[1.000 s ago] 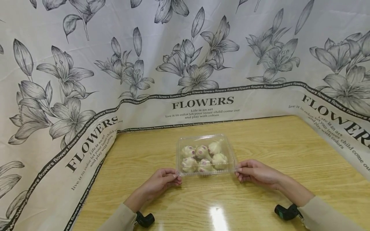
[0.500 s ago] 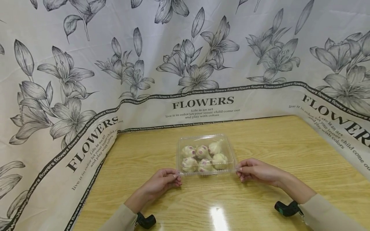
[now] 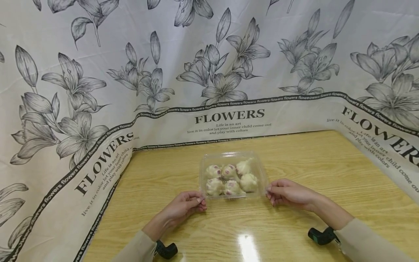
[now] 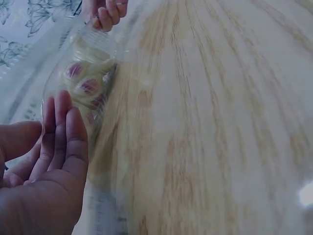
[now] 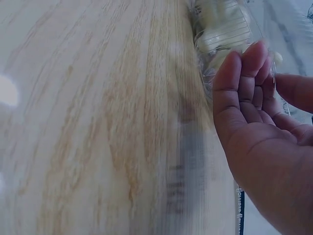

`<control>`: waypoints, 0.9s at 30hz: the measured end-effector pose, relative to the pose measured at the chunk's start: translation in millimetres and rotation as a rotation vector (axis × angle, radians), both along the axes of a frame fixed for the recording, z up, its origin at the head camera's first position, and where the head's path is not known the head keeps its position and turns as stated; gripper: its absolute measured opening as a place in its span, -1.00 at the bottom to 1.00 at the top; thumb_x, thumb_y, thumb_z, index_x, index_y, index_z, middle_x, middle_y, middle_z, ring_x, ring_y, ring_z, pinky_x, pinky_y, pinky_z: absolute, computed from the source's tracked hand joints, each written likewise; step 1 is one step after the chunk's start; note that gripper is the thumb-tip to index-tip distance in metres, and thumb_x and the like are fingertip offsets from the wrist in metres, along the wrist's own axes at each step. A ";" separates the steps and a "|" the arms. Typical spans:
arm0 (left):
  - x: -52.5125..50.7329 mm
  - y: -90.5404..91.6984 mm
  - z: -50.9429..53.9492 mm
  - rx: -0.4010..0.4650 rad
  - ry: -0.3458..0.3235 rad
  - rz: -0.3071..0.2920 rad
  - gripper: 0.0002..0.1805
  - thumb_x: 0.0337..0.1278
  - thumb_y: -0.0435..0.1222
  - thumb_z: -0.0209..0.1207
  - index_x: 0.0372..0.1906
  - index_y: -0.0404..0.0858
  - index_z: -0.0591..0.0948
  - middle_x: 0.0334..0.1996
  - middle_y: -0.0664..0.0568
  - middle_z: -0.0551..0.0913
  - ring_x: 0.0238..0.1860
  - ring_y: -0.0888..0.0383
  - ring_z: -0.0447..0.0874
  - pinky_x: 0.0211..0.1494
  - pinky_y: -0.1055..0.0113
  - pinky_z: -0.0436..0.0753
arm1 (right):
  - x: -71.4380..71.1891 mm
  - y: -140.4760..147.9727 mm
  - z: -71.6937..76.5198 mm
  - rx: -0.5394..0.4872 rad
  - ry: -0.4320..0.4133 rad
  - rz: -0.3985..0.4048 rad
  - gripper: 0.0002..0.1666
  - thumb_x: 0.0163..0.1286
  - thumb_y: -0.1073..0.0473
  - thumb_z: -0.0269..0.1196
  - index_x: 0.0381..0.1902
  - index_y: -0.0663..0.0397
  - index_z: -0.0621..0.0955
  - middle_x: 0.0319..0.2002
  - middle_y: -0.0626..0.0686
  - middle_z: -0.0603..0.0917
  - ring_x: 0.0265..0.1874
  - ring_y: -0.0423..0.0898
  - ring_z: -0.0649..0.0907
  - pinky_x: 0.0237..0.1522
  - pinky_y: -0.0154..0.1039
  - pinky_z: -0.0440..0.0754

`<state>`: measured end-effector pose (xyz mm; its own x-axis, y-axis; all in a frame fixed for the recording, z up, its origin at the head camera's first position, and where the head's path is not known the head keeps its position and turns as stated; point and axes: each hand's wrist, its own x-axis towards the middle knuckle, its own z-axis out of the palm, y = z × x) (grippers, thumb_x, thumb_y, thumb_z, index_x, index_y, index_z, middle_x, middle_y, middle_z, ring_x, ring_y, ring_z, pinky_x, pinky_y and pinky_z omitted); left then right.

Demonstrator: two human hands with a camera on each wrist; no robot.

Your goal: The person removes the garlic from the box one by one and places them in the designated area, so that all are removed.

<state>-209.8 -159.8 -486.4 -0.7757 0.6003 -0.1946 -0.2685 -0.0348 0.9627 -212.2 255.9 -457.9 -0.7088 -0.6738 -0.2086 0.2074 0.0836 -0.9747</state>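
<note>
A clear plastic clamshell container (image 3: 262, 174) lies on the wooden table. Inside are several pale bulbs (image 3: 214, 186) with purple patches, which look like garlic. My left hand (image 3: 183, 209) pinches its near left corner between thumb and fingers. At the near right corner, my right hand (image 3: 292, 195) pinches the rim the same way. In the left wrist view the container (image 4: 55, 85) stretches away past the left fingertips, with the right hand beyond. Thumb and fingers meet at the container's edge (image 5: 274, 81) in the right wrist view. Whether the lid is latched cannot be told.
The light wood table (image 3: 157, 171) surrounds the container. White cloth (image 3: 229, 123) printed with flowers and lettering hangs behind it and along both sides. Black wrist-worn devices (image 3: 166, 250) sit at both sleeves. A bright reflection shows on the near tabletop.
The line across the container's lid has shifted slightly away from me, as if the lid has tilted a little. Both hands keep nearly the same places at the corners.
</note>
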 end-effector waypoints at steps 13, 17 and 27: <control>0.7 -0.7 9.1 -0.091 0.063 -0.006 -0.68 0.56 -0.38 0.03 0.08 -0.65 0.51 -0.15 -0.19 0.64 -0.12 0.10 0.72 0.15 0.15 0.71 | -3.2 -0.6 -2.5 0.013 0.027 0.002 -0.63 0.70 0.16 -0.02 -0.07 0.45 0.53 -0.23 0.10 0.59 -0.30 -0.14 0.60 -0.17 -0.26 0.68; 0.4 -1.4 10.5 -0.106 0.056 -0.013 -0.66 0.56 -0.33 0.07 0.07 -0.61 0.53 -0.15 -0.18 0.64 -0.12 0.11 0.71 0.13 0.15 0.71 | -2.7 -0.8 -0.8 0.010 0.037 0.008 -0.63 0.70 0.17 -0.03 -0.09 0.44 0.53 -0.24 0.09 0.59 -0.31 -0.14 0.59 -0.17 -0.27 0.68; 2.6 -1.1 11.5 -0.116 0.041 0.007 -0.67 0.57 -0.37 0.03 0.12 -0.62 0.52 -0.15 -0.18 0.64 -0.13 0.10 0.71 0.11 0.16 0.71 | -0.6 -0.7 1.4 0.017 0.059 0.025 -0.62 0.70 0.16 -0.02 -0.10 0.44 0.54 -0.24 0.11 0.59 -0.32 -0.14 0.59 -0.20 -0.25 0.69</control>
<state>-207.2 -160.9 -474.9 -0.7883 0.5705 -0.2305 -0.2291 0.0756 0.9705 -212.8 255.1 -456.4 -0.7035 -0.6879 -0.1786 0.1477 0.1044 -0.9835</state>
